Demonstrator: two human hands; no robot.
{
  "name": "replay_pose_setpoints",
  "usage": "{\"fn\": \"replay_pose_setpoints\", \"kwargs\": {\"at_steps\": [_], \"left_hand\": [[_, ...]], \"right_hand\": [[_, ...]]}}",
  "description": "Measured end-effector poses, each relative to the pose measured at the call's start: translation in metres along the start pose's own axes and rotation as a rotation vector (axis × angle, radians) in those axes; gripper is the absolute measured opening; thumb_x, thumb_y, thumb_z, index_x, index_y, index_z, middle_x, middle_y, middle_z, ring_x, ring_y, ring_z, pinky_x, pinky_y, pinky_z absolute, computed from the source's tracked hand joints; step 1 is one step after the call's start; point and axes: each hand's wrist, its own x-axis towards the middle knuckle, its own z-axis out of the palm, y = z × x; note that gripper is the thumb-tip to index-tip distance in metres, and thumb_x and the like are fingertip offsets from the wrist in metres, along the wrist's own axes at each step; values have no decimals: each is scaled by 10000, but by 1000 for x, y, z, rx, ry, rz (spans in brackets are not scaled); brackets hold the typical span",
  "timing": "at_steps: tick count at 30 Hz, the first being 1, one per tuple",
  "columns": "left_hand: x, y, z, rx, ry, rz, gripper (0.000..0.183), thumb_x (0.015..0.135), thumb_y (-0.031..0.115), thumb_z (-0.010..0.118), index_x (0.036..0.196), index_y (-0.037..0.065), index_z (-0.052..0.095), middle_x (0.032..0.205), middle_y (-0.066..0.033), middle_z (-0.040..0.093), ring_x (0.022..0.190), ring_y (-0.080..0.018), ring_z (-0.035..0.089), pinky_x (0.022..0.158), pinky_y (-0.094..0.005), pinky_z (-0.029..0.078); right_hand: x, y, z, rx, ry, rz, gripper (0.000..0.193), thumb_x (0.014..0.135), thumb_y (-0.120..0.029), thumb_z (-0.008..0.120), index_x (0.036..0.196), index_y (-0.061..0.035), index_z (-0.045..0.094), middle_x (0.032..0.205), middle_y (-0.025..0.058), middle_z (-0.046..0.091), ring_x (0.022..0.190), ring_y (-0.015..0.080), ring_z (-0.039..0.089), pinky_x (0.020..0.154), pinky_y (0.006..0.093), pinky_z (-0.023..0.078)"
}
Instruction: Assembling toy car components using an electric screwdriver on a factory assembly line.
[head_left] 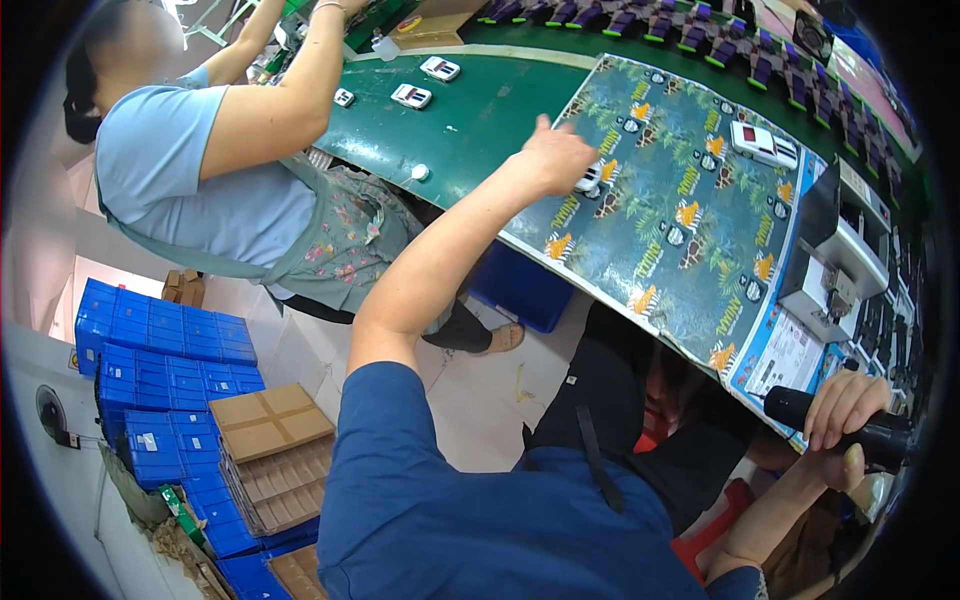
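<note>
- Left hand [560, 160] is over white toy car [589, 179], at left edge of the mat [655, 215]; its grip I cannot tell.
- Right hand [842, 408] wraps black tool [788, 405].
- Car: probably light, stiff, smooth; better hold both sides.

White car [589, 180], animal-print green mat [652, 205]

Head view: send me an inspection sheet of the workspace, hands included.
Surface: patterned mat on a green table.
Job's things: one white toy car at the left hand, another on the mat, three on the green table.
Clutter: cardboard among stacked blue crates.
Hands: left hand's grip unclear; right hand holds a black cylindrical tool.
Cables: none clearly distinguishable.
Surroundings: co-worker in light blue, purple-and-green pieces beyond the mat.
</note>
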Motion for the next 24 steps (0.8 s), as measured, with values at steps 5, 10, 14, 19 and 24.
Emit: {"fn": "replay_pose_setpoints", "kwargs": {"at_steps": [5,10,14,19,24], "left_hand": [[-20,-63,46,141,150,-170,268,876,134,597,1112,194,708,1121,-96,650,1167,-283,575,1030,-637,371],[-42,-105,83,161,382,-252,320,888,116,558,1184,203,643,1084,-98,625,1104,-279,595,927,-517,472],[-53,-112,87,152,358,-302,315,889,113,558,1185,186,636,1089,-102,623,1096,-276,604,915,-444,505],[-39,-100,73,-104,284,-314,387,838,213,662,1200,79,633,1254,-178,591,1182,-367,565,1031,-476,461],[-30,-133,92,-186,255,-274,349,835,173,680,1158,39,675,1307,-216,585,1233,-415,528,1062,-457,439]], "right_hand": [[7,12,3,59,28,31,344,747,-233,800,861,-71,519,610,9,552,438,100,528,484,222,518],[5,8,1,73,-1,35,336,756,-219,792,876,-69,516,617,20,555,449,108,537,484,225,512],[3,6,4,78,13,43,334,761,-216,788,881,-67,515,617,23,552,443,105,527,479,229,513],[-1,-4,4,59,52,43,330,732,-209,813,837,-64,536,586,30,572,428,116,559,465,241,541],[4,-2,-4,75,-2,77,329,714,-195,828,820,-64,545,583,34,596,446,131,599,459,251,556]]}}
